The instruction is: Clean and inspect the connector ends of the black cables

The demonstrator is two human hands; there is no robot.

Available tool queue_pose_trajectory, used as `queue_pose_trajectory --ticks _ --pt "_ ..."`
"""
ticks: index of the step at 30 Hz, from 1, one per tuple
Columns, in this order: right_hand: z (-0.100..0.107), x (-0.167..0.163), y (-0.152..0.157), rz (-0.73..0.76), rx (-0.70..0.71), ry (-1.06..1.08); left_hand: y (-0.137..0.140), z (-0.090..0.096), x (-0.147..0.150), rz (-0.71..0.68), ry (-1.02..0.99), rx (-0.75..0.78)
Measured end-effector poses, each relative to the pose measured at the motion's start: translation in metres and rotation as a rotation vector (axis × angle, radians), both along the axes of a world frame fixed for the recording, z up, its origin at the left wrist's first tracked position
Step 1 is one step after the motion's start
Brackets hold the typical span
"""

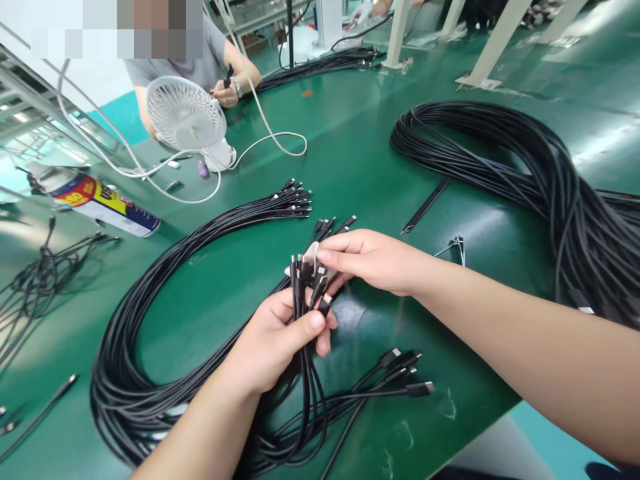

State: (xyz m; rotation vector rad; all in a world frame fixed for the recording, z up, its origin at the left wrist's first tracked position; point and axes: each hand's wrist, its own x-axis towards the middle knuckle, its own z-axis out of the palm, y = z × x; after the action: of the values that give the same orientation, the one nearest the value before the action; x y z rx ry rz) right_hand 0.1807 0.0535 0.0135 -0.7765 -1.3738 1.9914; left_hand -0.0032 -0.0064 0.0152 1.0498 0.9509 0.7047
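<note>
L hand (277,333) curls rnd cables (300,287), R hand (370,260) pinches pale scrap (313,251)
Coil (570,200) R; fan (187,113), spray can (103,200) L

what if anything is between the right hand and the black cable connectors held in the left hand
A thin whitish piece of unclear material, pinched in the right hand, lies partly between that hand and the black, metal-tipped cable connectors bunched in the left hand. Nothing else visible stands in the way.

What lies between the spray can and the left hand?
In the head view, a curved bundle of black cables lies between the spray can and left hand, with green tabletop showing inside its bend.
</note>
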Motion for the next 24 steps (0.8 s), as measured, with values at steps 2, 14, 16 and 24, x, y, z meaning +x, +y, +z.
queue_pose_trajectory --ticks 2,14,16,24 --pt "0.000 0.003 0.001 0.004 0.028 -0.038 0.001 0.001 -0.002 -0.020 -0.063 -0.037" --pt "0.000 0.005 0.001 0.074 0.192 -0.223 0.002 0.004 0.004 0.043 -0.146 -0.091" --pt "0.002 0.005 0.001 0.061 0.214 -0.281 0.002 0.004 0.007 0.147 -0.083 -0.098" --pt "0.007 0.010 0.003 -0.003 0.185 -0.175 0.004 0.002 0.010 0.239 -0.036 -0.090"
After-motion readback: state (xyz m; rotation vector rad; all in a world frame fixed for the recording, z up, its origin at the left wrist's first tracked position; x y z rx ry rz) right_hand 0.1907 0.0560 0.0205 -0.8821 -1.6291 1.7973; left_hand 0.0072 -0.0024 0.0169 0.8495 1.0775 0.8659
